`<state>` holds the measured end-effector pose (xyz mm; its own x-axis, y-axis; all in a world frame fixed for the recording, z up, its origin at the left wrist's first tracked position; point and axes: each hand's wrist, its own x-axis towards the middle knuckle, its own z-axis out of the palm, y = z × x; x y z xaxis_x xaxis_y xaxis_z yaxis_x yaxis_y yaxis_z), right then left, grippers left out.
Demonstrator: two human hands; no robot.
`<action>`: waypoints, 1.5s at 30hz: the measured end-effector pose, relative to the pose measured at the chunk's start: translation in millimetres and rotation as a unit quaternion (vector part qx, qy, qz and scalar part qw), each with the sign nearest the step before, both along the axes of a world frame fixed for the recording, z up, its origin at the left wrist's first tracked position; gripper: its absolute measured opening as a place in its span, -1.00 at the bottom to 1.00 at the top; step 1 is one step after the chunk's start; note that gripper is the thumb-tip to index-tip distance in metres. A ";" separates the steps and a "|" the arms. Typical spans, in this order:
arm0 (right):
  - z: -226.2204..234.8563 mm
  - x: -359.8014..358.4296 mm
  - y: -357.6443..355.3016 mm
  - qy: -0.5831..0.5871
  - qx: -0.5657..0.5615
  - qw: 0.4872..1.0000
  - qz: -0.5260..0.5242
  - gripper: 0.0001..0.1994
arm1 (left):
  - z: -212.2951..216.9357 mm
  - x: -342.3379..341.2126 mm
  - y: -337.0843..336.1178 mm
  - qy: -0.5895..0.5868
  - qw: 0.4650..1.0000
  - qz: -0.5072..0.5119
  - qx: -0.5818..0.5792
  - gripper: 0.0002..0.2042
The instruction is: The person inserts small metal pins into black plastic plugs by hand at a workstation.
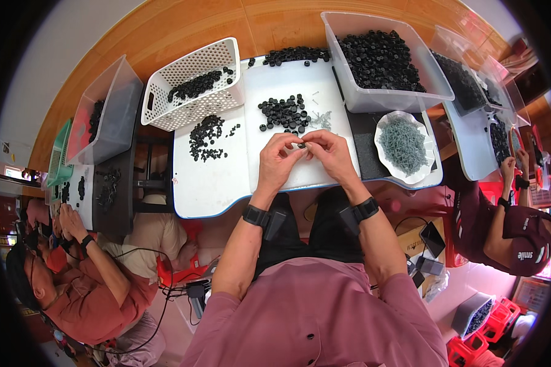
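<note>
Head view: you have a small black piece (301, 145) pinched at the thumb and forefinger tips of your left hand (277, 160); those tips are closed. Your right hand (332, 153) meets it from the right, thumb and forefinger drawn close together; whether they grip anything cannot be told. The piece lies between the two sets of fingertips, at the inner end of the left pinch, above the white tabletop (312, 171). Its long axis is masked by the fingers. Just beyond your fingertips sits a cluster of black round parts (281, 113), with loose pale pins (322, 120) at its right, nearer the right hand. Farther right stands a scalloped white dish (417, 178) of grey-green pins (403, 144); smaller black parts (206, 136) lie well to the left. Your own fingers obstruct the view of the piece most.
</note>
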<state>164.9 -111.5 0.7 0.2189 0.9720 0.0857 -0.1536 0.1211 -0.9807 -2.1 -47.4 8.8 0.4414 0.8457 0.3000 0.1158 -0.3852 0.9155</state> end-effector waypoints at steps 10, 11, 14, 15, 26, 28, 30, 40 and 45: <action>-1.6 5.0 -1.7 -0.026 0.005 0.999 -0.031 -0.87 | -3.8 3.3 1.9 0.020 0.995 0.062 0.079 -0.68; 1.2 3.9 -2.6 -0.027 0.001 0.998 -0.060 -0.88 | -5.2 2.9 2.9 0.030 0.990 0.115 0.073 -0.66; 0.9 5.1 -3.1 -0.027 -0.001 0.995 -0.101 -0.86 | -0.4 4.1 10.4 0.085 0.987 0.126 0.047 -0.66; -0.7 6.0 -3.4 -0.025 0.002 0.993 -0.111 -0.84 | 2.8 5.4 13.3 0.130 0.984 0.116 0.039 -0.66; -5.6 -2.7 -6.9 -0.109 0.042 0.980 -0.163 -0.84 | 12.4 11.7 8.8 0.176 0.978 0.095 0.057 -0.73; -2.1 -4.8 -9.1 -0.125 0.018 0.977 -0.170 -0.85 | 14.8 12.5 -4.2 0.130 0.988 0.085 -0.004 -0.74; 3.0 -6.9 -7.1 -0.167 0.078 0.966 -0.184 -0.85 | 2.9 9.4 -10.4 0.105 0.991 0.083 0.015 -0.73; 8.5 -10.3 -5.0 -0.243 0.093 0.955 -0.142 -0.85 | -8.8 7.9 -9.8 0.068 0.994 0.077 0.033 -0.71; 10.0 -10.9 -5.8 -0.264 0.082 0.952 -0.135 -0.86 | -8.0 8.6 -10.5 0.071 0.994 0.073 0.031 -0.72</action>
